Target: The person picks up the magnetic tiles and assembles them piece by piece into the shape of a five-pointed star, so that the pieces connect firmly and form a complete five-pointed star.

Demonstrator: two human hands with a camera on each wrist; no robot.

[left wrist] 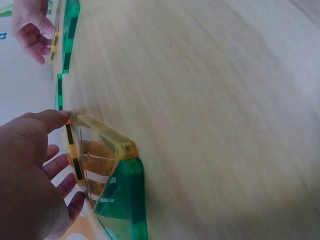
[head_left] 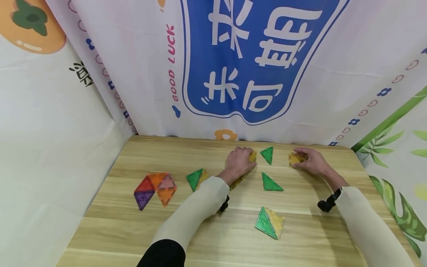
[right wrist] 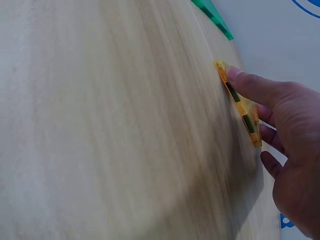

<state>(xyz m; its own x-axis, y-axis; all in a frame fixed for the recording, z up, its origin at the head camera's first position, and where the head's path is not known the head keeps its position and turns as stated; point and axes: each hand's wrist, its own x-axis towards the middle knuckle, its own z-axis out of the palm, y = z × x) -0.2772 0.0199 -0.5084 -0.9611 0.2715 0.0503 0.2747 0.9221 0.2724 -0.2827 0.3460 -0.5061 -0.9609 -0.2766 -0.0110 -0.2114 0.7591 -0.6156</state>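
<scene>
Near the back of the table, my left hand [head_left: 238,163] grips a yellow translucent magnetic tile [head_left: 252,156]. In the left wrist view the thumb is at one end of that tile, with the fingers spread along its far side. My right hand [head_left: 311,161] pinches another yellow magnetic tile [head_left: 295,160], which looks triangular in the right wrist view, between thumb and fingers. Between the hands lie two green triangular tiles, one farther back [head_left: 267,155] and one nearer [head_left: 271,183]. A yellow tile piece [head_left: 236,183] shows partly under my left wrist.
A green-and-yellow pair of tiles [head_left: 269,223] lies toward the front. Left of my left forearm is a partly covered green tile [head_left: 195,179] against a yellow one. Farther left sits a joined cluster of red, orange, pink and purple tiles [head_left: 155,187]. A printed curtain [head_left: 150,111] hangs behind.
</scene>
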